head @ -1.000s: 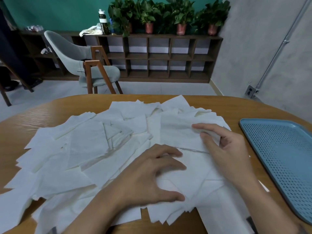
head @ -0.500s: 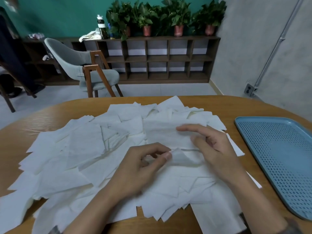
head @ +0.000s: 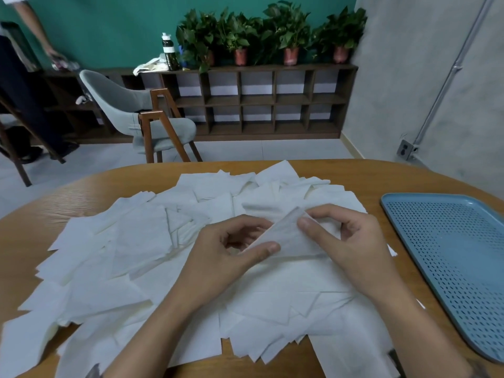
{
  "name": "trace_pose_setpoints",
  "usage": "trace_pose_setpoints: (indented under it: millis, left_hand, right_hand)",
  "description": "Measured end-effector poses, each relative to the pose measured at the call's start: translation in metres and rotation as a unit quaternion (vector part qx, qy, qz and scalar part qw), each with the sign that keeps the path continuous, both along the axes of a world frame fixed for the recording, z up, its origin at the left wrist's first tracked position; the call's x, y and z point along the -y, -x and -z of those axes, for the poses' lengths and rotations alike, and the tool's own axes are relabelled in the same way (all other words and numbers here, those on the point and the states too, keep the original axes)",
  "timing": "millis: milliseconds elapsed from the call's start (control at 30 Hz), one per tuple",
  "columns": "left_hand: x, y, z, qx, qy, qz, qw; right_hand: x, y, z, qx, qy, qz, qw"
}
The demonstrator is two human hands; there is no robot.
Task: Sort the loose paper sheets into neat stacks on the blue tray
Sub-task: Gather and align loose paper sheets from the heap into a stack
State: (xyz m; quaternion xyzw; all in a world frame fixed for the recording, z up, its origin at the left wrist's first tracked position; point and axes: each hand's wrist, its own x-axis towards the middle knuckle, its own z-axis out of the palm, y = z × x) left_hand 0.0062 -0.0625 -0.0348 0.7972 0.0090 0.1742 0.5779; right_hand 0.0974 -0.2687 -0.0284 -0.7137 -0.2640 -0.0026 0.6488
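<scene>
A wide, untidy spread of white paper sheets [head: 131,241] covers the middle of the round wooden table [head: 362,175]. One sheet [head: 289,236] is lifted off the pile between my hands. My left hand [head: 231,249] pinches its lower left edge between thumb and fingers. My right hand [head: 346,238] pinches its upper right part with thumb and forefinger. The perforated blue tray [head: 450,255] lies on the table to the right of my right hand, with nothing on it.
Beyond the table stand a grey chair [head: 131,113] with wooden legs and a low dark shelf [head: 259,102] topped with potted plants [head: 272,31] and a bottle [head: 169,51]. A person [head: 24,77] stands at the far left. Bare wood shows along the table's far edge.
My hands went from resting flat on the pile to pinching one sheet; the left picked up its edge, then both raised it off the pile.
</scene>
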Motion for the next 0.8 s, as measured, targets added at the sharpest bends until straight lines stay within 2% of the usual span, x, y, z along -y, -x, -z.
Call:
trace_pose_setpoints:
  millis: [167, 367, 667, 800]
  left_hand:
    - [-0.01, 0.001, 0.0, 0.026, 0.077, -0.049, 0.995]
    - [-0.008, 0.003, -0.006, 0.031, 0.048, -0.082, 0.995]
    - [-0.004, 0.003, -0.001, 0.022, 0.057, -0.093, 0.994]
    - [-0.005, 0.001, 0.003, 0.054, -0.002, -0.108, 0.993]
  right_hand:
    - [0.002, 0.003, -0.007, -0.039, -0.026, -0.041, 0.998]
    - [-0.002, 0.01, -0.009, -0.065, 0.017, -0.088, 0.994]
    - [-0.01, 0.015, -0.006, -0.095, 0.022, -0.066, 0.993]
    - [-0.01, 0.013, -0.005, -0.085, 0.004, -0.061, 0.995]
